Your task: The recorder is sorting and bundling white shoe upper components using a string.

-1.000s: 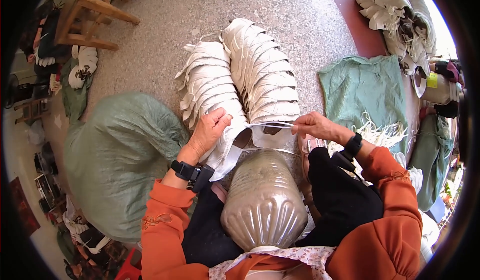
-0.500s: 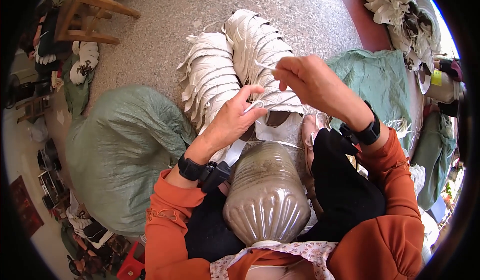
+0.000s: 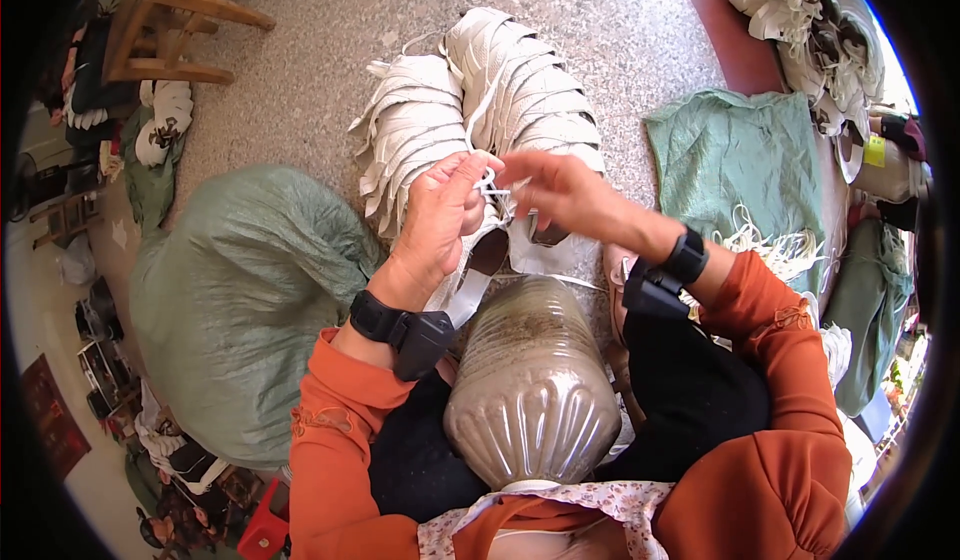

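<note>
A speckled, hard-looking floor (image 3: pixel 320 60) lies under everything. On it, at the person's left, slumps a bulging green woven sack (image 3: pixel 240 310), its skin creased and faintly glossy. Ahead, side by side, lie two curved rows of nested off-white pieces (image 3: pixel 530 90), overlapping like scales, thin-edged and matte. Both arms reach forward, bent at the elbow, in orange sleeves (image 3: pixel 345 410) pushed back from the wrists. Between the knees lies a see-through plastic container (image 3: pixel 530 410), ringed along its length and deeply fluted at the near end. Over the near end of the rows, the left hand (image 3: pixel 440 210) is raised, thumb and forefinger pinched on a cord. The right hand (image 3: pixel 570 195) comes across palm down, its fingers blurred beside the left fingertips; whether they grip cannot be told. Smallest is that smooth white cord (image 3: pixel 487 182), looped at the left fingertips.
</note>
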The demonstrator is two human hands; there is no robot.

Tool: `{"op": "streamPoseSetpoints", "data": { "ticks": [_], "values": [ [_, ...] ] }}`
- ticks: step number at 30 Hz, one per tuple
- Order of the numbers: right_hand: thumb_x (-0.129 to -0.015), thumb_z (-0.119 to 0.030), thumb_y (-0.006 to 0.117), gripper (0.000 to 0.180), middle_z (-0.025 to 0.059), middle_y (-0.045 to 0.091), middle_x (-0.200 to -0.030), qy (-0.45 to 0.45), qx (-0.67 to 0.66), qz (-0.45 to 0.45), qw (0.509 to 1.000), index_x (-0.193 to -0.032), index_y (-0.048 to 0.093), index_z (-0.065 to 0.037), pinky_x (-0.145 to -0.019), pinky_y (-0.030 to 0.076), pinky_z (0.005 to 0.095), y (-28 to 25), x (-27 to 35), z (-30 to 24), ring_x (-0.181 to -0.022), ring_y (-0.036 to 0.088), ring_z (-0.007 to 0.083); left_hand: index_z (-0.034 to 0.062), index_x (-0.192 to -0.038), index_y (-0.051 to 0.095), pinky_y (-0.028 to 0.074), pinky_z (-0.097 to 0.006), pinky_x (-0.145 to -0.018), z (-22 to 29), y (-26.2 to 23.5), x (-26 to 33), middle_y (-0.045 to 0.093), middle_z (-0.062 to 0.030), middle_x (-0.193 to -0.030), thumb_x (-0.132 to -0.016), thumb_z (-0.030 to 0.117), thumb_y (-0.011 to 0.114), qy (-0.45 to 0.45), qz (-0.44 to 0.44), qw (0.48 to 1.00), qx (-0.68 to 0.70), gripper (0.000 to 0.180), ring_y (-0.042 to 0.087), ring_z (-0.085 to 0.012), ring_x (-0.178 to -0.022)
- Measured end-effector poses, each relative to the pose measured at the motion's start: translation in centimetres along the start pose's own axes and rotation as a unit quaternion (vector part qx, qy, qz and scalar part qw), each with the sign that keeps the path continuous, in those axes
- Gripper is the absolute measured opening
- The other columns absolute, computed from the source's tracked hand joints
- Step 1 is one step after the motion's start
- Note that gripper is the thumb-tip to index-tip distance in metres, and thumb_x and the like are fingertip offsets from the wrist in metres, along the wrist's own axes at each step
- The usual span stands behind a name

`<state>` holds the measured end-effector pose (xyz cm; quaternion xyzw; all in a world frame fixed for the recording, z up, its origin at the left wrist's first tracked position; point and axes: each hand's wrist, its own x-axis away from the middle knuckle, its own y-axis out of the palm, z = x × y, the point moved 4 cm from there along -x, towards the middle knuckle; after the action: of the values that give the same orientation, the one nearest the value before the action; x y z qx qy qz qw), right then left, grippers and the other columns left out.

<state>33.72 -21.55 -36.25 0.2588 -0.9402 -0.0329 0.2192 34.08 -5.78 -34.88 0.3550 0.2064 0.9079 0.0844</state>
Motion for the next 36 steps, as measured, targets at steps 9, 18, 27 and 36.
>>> {"op": "streamPoseSetpoints", "data": {
  "ticks": [9, 18, 27, 36],
  "values": [
    [-0.083, -0.021, 0.066, 0.027, 0.0161, 0.058, -0.077, -0.125, 0.407, 0.041, 0.904, -0.093, 0.05, -0.002, -0.062, 0.049, 0.0412, 3.5, -1.4, 3.2, -0.07, 0.06, 0.0352, 0.0034, -0.104, 0.054, 0.022, -0.021, -0.04, -1.9, -1.5, -1.4, 0.029, 0.0062, -0.054, -0.099, 0.022, 0.052, -0.069, 0.026, 0.978, 0.195, 0.019, 0.025, -0.0052, -0.041],
    [-0.098, -0.018, 0.05, 0.022, -0.0014, 0.057, -0.074, 0.11, 0.028, 0.003, 0.994, -0.101, 0.06, 0.001, -0.05, 0.049, 0.0239, 0.7, -1.9, 4.6, -0.062, 0.058, 0.006, 0.0031, -0.103, 0.057, 0.037, -0.024, -0.053, 0.8, -4.5, 0.8, 0.044, 0.0019, -0.062, -0.098, 0.025, 0.054, 0.052, 0.083, 0.983, 0.153, 0.022, 0.043, -0.0085, -0.053],
    [-0.084, -0.002, 0.057, 0.014, 0.0062, 0.063, -0.069, 0.056, 0.04, -0.099, 0.993, -0.09, 0.07, 0.001, -0.057, 0.054, 0.0253, -0.9, -1.6, 4.1, -0.064, 0.062, 0.0126, 0.0059, -0.113, 0.066, 0.047, -0.028, -0.083, 5.9, -1.2, 8.2, 0.063, -0.0099, -0.109, -0.086, 0.006, 0.061, 0.111, -0.246, 0.782, -0.562, 0.028, 0.059, -0.017, -0.097],
    [-0.082, -0.01, 0.057, 0.022, 0.0097, 0.058, -0.093, -0.294, 0.526, 0.029, 0.797, -0.103, 0.051, -0.008, -0.061, 0.052, 0.0363, 1.8, -3.1, 4.1, -0.077, 0.065, 0.0264, -0.0004, -0.113, 0.063, 0.048, -0.026, -0.078, -1.2, -3.6, -5.1, 0.066, -0.0023, -0.091, -0.091, 0.003, 0.051, 0.06, -0.2, 0.872, -0.443, 0.025, 0.058, -0.011, -0.082]
  ]
}}
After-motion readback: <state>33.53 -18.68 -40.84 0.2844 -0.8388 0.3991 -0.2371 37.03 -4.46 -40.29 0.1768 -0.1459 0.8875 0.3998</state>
